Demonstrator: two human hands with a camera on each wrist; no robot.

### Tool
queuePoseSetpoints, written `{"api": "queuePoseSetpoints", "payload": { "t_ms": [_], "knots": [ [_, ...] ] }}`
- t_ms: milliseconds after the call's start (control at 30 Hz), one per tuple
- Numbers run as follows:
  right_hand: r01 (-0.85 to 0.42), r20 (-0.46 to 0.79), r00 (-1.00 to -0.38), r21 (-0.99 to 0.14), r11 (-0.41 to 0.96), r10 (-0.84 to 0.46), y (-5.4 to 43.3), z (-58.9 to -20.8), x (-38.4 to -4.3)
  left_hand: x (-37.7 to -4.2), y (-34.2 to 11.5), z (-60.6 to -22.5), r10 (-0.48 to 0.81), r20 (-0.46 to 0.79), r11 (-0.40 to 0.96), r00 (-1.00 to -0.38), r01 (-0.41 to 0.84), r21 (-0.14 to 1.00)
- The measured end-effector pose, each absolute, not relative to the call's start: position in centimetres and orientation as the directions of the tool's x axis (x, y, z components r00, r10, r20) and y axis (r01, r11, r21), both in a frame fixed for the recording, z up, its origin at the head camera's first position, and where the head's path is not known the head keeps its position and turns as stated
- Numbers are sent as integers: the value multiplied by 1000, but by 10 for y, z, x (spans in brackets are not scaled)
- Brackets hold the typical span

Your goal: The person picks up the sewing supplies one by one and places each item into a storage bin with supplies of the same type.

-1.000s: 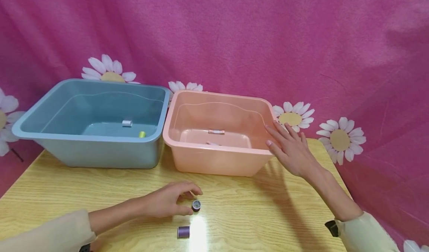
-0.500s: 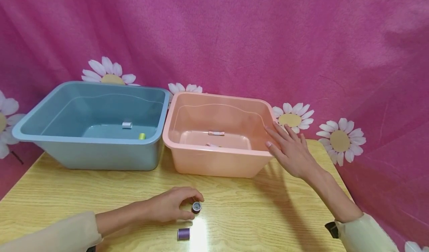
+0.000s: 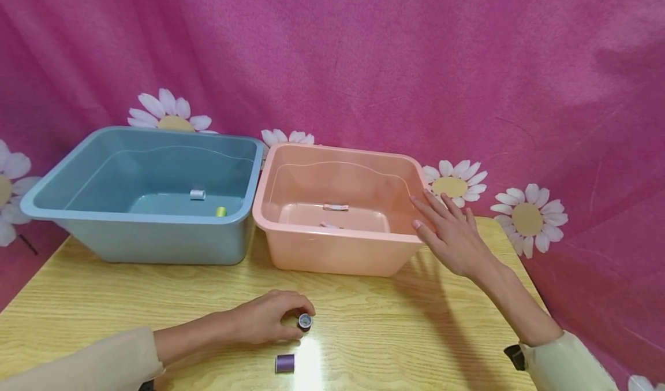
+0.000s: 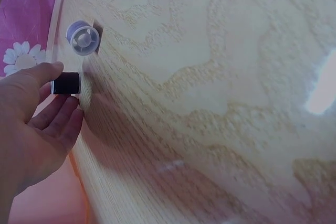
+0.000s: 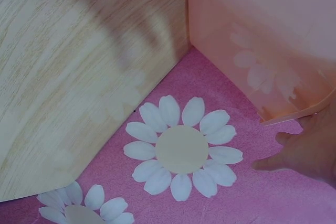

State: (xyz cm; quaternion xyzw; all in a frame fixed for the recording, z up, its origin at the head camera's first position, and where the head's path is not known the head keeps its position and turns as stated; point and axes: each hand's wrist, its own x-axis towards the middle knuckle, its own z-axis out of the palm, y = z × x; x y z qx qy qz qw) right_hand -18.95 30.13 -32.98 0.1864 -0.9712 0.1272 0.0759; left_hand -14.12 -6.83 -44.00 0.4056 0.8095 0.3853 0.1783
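Note:
A small spool of black thread [image 3: 305, 321] stands on end on the table, and my left hand [image 3: 267, 319] pinches it between thumb and fingers. The left wrist view shows the black spool [image 4: 66, 83] with the thumb on one side and the fingertips on the other. A purple thread spool [image 3: 284, 363] lies on its side nearer the front; the left wrist view shows that purple spool [image 4: 83, 38] end-on. My right hand [image 3: 452, 238] rests with spread, extended fingers on the right rim of the pink tub [image 3: 337, 252]. In the right wrist view the right hand [image 5: 310, 150] is partly cut off.
Left of the pink tub stands a blue tub [image 3: 166, 241] holding a white spool [image 3: 197, 194] and a yellow spool [image 3: 220, 211]. Two small light-coloured items lie in the pink tub, one a patterned strip [image 3: 335, 207]. A pink flowered cloth [image 3: 363, 62] hangs behind the table [image 3: 363, 304].
My left hand has moved slightly right and closed its thumb and fingers in on the black spool. The right hand stays on the tub rim.

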Motion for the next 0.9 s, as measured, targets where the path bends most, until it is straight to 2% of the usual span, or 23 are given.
{"api": "queuePoseSetpoints", "payload": {
  "t_ms": [300,900],
  "knots": [
    [-379,193,-920,-220,899,-341,302,-330,-190,-142,-67,-439,792,27,374,-610,520,768],
    [-380,194,-920,-223,898,-341,301,-329,-189,-141,-78,-434,770,0,333,-638,402,853]
  ]
}}
